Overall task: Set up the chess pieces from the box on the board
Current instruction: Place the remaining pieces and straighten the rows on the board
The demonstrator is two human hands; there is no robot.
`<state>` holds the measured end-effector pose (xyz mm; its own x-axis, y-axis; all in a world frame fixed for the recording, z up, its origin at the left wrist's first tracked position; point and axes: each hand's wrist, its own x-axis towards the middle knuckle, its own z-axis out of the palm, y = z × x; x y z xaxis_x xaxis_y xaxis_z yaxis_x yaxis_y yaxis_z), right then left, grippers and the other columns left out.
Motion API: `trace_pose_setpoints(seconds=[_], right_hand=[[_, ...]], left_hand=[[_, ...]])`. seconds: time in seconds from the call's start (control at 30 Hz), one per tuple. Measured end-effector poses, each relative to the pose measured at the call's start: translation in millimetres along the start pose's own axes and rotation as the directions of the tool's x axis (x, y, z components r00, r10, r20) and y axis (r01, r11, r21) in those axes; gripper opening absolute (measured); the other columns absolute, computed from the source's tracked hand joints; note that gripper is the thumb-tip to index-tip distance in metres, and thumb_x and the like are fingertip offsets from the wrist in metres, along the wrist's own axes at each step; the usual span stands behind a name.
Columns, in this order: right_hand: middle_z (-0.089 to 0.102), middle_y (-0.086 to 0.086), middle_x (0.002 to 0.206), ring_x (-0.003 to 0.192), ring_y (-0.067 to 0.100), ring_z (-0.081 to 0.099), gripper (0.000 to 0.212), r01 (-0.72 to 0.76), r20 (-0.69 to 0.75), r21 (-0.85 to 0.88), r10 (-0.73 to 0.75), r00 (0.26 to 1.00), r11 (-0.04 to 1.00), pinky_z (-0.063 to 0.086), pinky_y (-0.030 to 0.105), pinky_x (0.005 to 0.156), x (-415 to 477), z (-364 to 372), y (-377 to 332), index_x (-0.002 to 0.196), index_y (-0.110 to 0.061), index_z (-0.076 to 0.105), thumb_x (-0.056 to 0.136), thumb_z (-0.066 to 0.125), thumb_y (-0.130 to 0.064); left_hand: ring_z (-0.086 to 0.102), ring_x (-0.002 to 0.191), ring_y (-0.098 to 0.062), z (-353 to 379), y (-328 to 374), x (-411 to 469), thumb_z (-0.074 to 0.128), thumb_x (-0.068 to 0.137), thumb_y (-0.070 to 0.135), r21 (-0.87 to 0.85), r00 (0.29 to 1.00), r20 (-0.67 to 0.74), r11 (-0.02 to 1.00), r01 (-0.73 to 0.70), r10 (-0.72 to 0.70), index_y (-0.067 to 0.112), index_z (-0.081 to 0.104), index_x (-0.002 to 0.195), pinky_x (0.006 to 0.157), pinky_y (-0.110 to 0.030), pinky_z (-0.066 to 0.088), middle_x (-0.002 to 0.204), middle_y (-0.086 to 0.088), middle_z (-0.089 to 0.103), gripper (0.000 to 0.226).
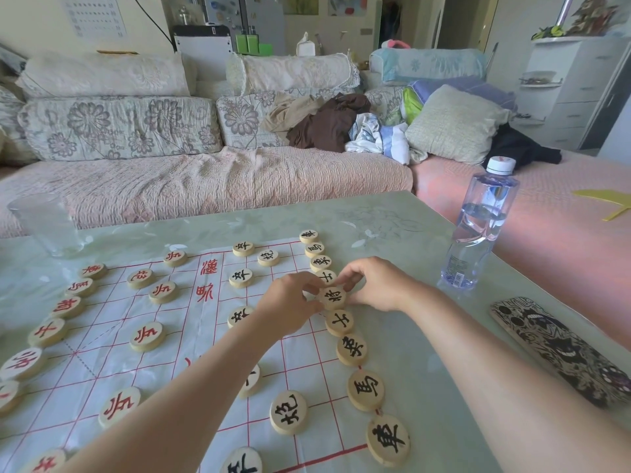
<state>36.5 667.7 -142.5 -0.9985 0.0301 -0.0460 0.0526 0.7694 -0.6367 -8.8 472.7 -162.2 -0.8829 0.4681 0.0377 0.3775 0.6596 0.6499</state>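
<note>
The board (184,336), a pale sheet ruled with a red grid and red characters, is spread on a glossy green table (392,213). Two bare forearms are stretched over it from 6 o'clock. Round, flat pieces of pale wood, each stamped with one character, are laid face up on the lines. The black pieces (365,390) are ranged in a column down the board's 3 o'clock edge, with a few set inward. The red pieces (146,336) are ranged likewise toward 9 o'clock.

At 4 o'clock, off the board, a patterned phone case (563,353) is laid flat on the table.

The middle piece (334,298), black-lettered, is found halfway up the black column, close to its neighbours at 12 and 6 o'clock. Its 9 o'clock rim is pinched by the curled fingers of the left hand (290,303), and its 2 o'clock rim is nipped by the bent fingertips of the right hand (374,285). Whether it is raised off the sheet cannot be told.

Farther out, a clear, white-capped bottle (478,230) is stood upright at 2 o'clock, and a clear glass (47,227) at 10 o'clock. At 12 o'clock a floral sofa (205,179) is heaped with clothes (324,128).
</note>
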Motion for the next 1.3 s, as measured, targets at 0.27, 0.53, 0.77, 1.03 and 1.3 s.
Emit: trace_pose_setpoints(seconds=[0.27,0.53,0.77,1.03,1.3], right_hand=[[0.067,-0.015,0.092,0.06,-0.009,0.054,0.025,0.016,0.017,-0.065,-0.015,1.0,0.998,0.037,0.008,0.054,-32,-4,-6,0.081,-0.034,0.065,0.079,0.076,-0.012],[0.068,-0.014,0.096,0.058,-0.019,0.051,0.025,0.033,-0.025,0.048,-0.032,0.999,0.998,0.036,0.004,0.057,-49,9,-6,0.089,-0.032,0.068,0.078,0.082,-0.015],[0.072,-0.017,0.091,0.08,-0.012,0.061,0.024,0.007,-0.026,0.066,-0.005,1.0,0.998,0.041,0.011,0.07,-48,13,1,0.08,-0.037,0.071,0.073,0.086,-0.019],[0.073,-0.017,0.091,0.091,0.002,0.066,0.023,-0.007,-0.003,0.066,0.007,1.0,0.998,0.054,0.027,0.083,-46,13,1,0.08,-0.04,0.072,0.072,0.086,-0.025],[0.064,-0.015,0.105,0.089,-0.004,0.057,0.028,-0.009,-0.108,0.053,0.015,0.994,0.999,0.043,0.016,0.08,-70,6,2,0.094,-0.04,0.064,0.081,0.078,-0.019]], left_hand=[[0.056,0.071,-0.003,-8,8,-32,0.063,0.086,0.026,0.051,0.995,0.094,0.998,-0.033,0.028,0.031,0.065,0.1,0.059,-0.016,0.043,0.094,0.016,0.064,0.015],[0.054,0.067,0.002,-2,12,-42,0.071,0.082,0.021,0.009,0.994,0.105,1.0,-0.02,0.019,0.03,0.069,0.104,0.067,-0.017,0.047,0.099,0.016,0.067,0.024],[0.046,0.053,0.003,1,16,-45,0.074,0.08,0.028,0.003,0.996,0.072,0.998,-0.056,0.056,0.034,0.071,0.106,0.055,-0.016,0.038,0.088,0.02,0.067,0.027],[0.053,0.069,-0.003,7,16,-43,0.074,0.08,0.03,0.025,0.997,0.055,0.998,-0.05,0.048,0.036,0.068,0.108,0.075,-0.031,0.053,0.095,0.022,0.066,0.03],[0.057,0.087,-0.008,-1,21,-59,0.068,0.085,0.027,0.08,1.0,0.021,0.996,-0.024,0.023,0.035,0.057,0.121,0.082,-0.031,0.052,0.11,0.018,0.06,0.039]])
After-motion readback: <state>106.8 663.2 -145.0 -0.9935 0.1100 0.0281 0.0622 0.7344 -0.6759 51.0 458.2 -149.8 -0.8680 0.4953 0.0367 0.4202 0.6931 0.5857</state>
